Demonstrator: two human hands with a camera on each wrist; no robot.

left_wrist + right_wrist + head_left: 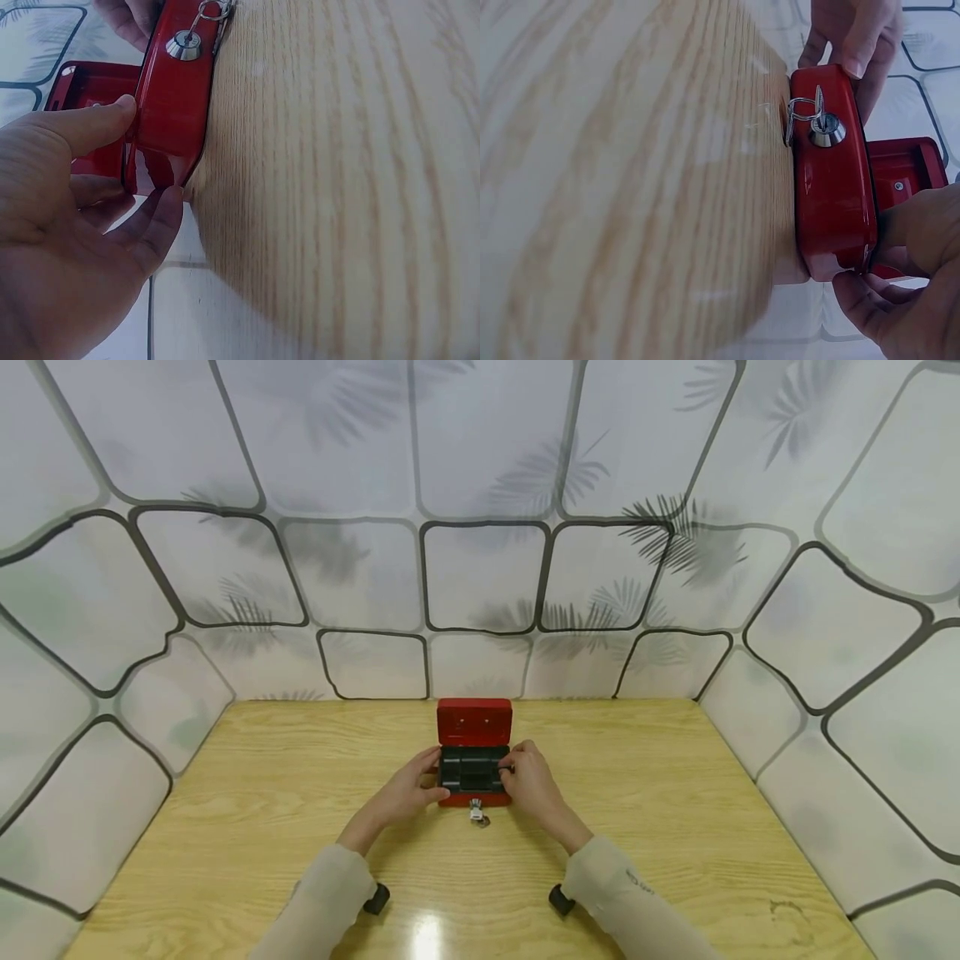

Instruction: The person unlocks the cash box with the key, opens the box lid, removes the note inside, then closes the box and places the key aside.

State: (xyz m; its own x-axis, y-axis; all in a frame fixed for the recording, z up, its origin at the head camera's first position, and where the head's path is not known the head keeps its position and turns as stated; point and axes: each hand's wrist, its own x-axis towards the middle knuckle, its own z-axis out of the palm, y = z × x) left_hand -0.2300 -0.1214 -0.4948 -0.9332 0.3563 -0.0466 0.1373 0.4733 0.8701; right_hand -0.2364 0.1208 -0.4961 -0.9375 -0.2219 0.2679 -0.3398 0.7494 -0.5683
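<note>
A red metal cash box stands on the table with its lid raised, showing a black tray with compartments. On its front is a round silver lock, with a key in it and a ring hanging from the key. My left hand grips the left side, thumb at the front top edge and fingers along the side wall. At the opposite side, my right hand pinches the right edge, some fingers reaching inside and others against the outer wall; those inside are partly hidden.
The light wood table extends around the box. Behind and beside it rise pale walls with a stone-and-leaf pattern. Both forearms wear light sleeves, with a dark wrist device beneath each.
</note>
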